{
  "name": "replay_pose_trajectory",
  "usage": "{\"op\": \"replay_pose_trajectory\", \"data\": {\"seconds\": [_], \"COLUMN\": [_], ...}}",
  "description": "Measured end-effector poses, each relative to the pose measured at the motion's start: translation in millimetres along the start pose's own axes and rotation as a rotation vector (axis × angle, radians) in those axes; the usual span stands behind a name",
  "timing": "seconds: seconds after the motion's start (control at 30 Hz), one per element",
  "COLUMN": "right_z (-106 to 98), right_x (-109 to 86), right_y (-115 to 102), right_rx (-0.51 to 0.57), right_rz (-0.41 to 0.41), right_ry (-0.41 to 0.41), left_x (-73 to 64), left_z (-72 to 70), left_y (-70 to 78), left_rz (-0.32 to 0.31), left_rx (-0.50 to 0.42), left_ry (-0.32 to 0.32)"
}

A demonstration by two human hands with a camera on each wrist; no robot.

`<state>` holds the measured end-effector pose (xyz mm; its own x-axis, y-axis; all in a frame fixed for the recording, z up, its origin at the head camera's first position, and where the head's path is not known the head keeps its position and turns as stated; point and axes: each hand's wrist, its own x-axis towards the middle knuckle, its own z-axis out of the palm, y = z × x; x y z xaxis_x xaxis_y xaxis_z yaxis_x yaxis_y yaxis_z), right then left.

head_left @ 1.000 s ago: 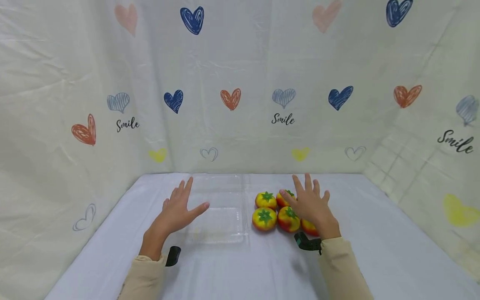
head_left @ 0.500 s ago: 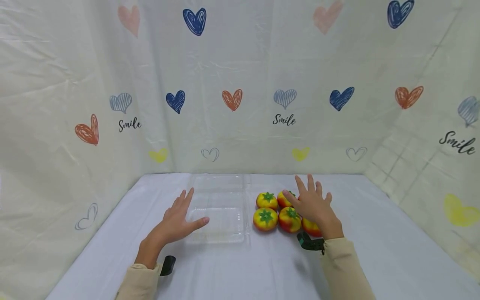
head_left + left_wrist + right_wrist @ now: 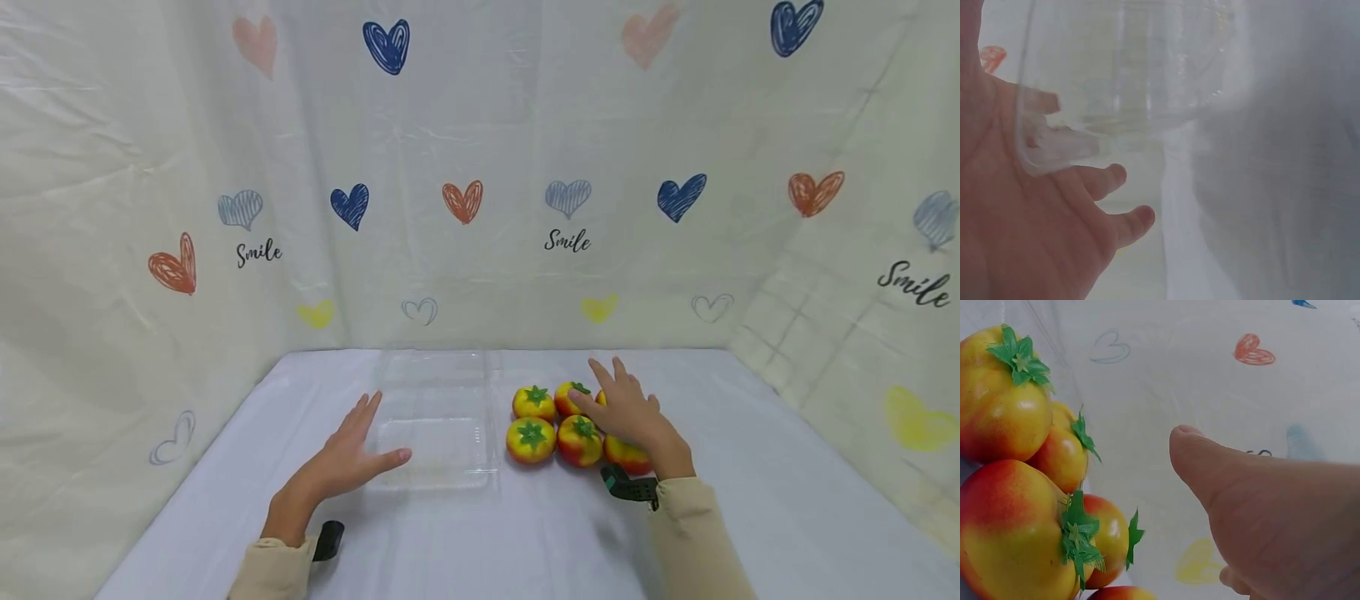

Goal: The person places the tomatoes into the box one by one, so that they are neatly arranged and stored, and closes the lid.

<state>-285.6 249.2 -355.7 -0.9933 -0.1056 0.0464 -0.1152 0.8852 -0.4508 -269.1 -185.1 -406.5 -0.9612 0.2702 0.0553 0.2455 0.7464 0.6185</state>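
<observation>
A clear plastic box (image 3: 450,454) lies on the white cloth, left of centre, with a clear panel (image 3: 435,367) behind it. My left hand (image 3: 337,467) hovers at its left side, thumb and fingers spread, holding nothing. In the left wrist view, clear plastic (image 3: 1129,69) partly covers that hand's fingers. Right of the box sit several yellow-red artificial tomatoes (image 3: 531,440) with green leafy tops, in two rows. Over the right-hand ones is my right hand (image 3: 630,414), fingers apart and holding nothing; it hides part of them. The right wrist view shows tomatoes (image 3: 1013,528) apart from the thumb (image 3: 1194,453).
A white cloth (image 3: 480,550) covers the table. Behind and at both sides hangs a pale curtain (image 3: 495,283) printed with hearts and "Smile". A dark band with a small device (image 3: 630,487) sits on the right wrist, and another device (image 3: 328,540) is at the left.
My left hand has drawn back toward me and slightly left. The right hand has shifted a little right and down, showing more of the front right tomato. Box and tomatoes stay put.
</observation>
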Motion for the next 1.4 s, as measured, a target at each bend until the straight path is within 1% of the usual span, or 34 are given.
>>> {"op": "replay_pose_trajectory", "data": {"seconds": [0.13,0.33,0.5,0.73,0.8,1.0,1.23,1.4], "right_z": [-2,-3,-3,-6,-7,-5,-1,5], "right_x": [0.7,2.9,4.2,3.3,3.4,5.4,8.1,11.4], "right_y": [7,18,24,30,30,33,37,40], "right_rx": [0.013,0.038,0.075,0.096,0.098,0.085,0.038,0.056], "right_rz": [-0.025,-0.038,-0.039,-0.051,-0.051,-0.021,0.052,0.068], "right_ry": [0.003,-0.001,-0.01,-0.01,-0.012,-0.022,-0.018,0.001], "left_x": [1.5,2.3,2.2,1.7,1.7,1.6,1.6,1.6], "left_z": [3.5,6.4,6.5,8.1,8.4,7.8,8.1,8.4], "left_y": [-7.3,-14.3,-16.4,-16.5,-16.4,-16.6,-16.6,-16.2], "left_rz": [-0.029,-0.042,-0.054,-0.044,-0.042,-0.045,-0.055,-0.06], "left_rx": [-0.031,-0.035,-0.014,0.059,0.066,0.052,0.021,0.008], "left_ry": [-0.018,-0.016,-0.016,-0.005,-0.004,-0.016,-0.028,-0.034]}}
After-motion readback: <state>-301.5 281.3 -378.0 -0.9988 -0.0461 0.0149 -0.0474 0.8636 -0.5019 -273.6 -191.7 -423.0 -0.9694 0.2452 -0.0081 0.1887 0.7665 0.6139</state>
